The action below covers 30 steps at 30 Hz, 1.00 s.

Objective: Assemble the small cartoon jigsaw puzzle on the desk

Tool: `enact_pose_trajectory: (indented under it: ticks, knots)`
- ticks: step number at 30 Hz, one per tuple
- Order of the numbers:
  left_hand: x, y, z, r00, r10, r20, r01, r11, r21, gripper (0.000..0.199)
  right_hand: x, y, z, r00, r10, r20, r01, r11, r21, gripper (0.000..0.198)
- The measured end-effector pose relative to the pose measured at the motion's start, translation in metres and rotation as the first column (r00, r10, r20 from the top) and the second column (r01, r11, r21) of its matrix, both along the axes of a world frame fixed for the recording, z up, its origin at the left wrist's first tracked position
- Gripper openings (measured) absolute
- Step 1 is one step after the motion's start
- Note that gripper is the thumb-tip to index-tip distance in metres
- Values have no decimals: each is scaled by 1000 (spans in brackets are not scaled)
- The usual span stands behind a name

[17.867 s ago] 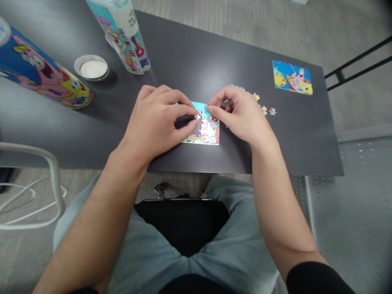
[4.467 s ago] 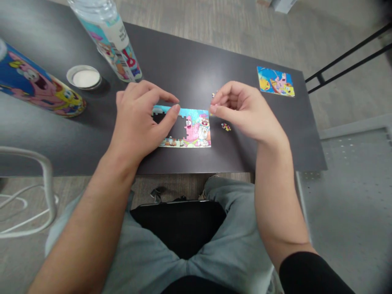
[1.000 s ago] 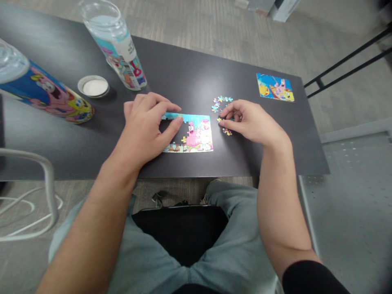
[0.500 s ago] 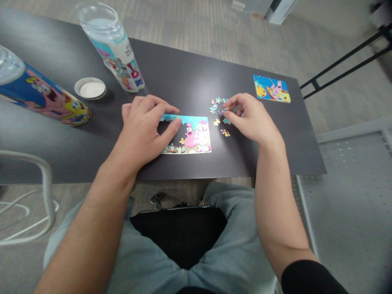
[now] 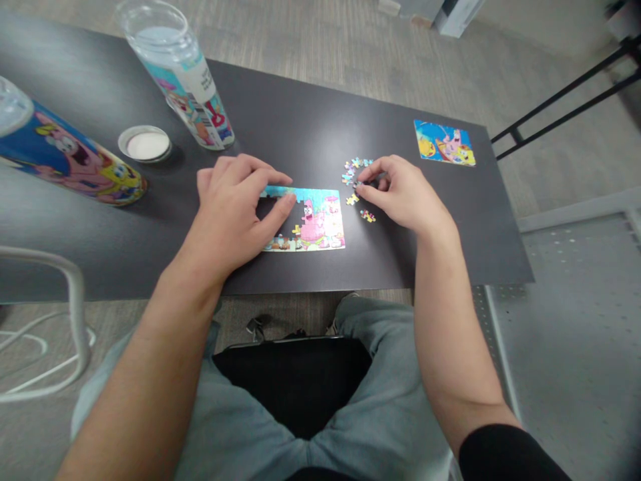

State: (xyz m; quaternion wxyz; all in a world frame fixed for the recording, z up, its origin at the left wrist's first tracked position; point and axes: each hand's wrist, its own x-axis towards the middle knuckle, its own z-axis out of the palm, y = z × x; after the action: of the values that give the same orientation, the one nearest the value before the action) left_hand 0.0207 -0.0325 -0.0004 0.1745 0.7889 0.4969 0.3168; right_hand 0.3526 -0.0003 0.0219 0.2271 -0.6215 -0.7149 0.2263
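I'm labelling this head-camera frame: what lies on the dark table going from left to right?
Lying cartoon tube → white lid → upright tube → left hand → unfinished puzzle → loose pieces → right hand → finished small puzzle.

My counter [image 5: 300, 113] is a dark wood-grain laminate, matt with a soft sheen. The half-built puzzle [image 5: 315, 220] under my left hand [image 5: 235, 207] is printed card, slightly glossy, as are the loose pieces [image 5: 355, 170] at my right hand [image 5: 400, 194] and the finished small puzzle [image 5: 444, 142]. The two tubes [image 5: 185, 67] [image 5: 65, 157] are clear plastic with glossy printed labels. The round lid [image 5: 145, 143] looks like metal with a white centre. My trousers [image 5: 380, 414] are soft grey cloth. The floor [image 5: 325, 33] is rough, low-pile carpet.
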Motion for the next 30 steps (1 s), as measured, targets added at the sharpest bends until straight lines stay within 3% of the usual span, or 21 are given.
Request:
enact_pose_trajectory:
  ticks: [4,10,16,22,25,30]
  knots:
    - [-1,1,-2,1000,-9,2,9,1000,6,26,1,-1,-1,997,14,-82,-16,1000,-27,18]
    - [-4,2,-3,999,-32,16,32,999,-9,31,11,0,-8,978,55,-200,-49,998,33,25]
    - [-8,4,-8,998,-62,29,62,998,14,37,15,3,-13,968,66,-243,-62,998,24,21]
    - [-9,4,-8,997,-71,31,71,997,-6,40,23,-11,14,996,77,-34,-77,997,15,16]
    - [-11,6,-12,995,-89,52,89,996,0,41,27,-20,28,985,160,68,-154,983,-97,22]
    - [-15,11,-18,986,-146,85,146,989,16,49,22,-26,36,967,219,126,-190,959,-212,12]
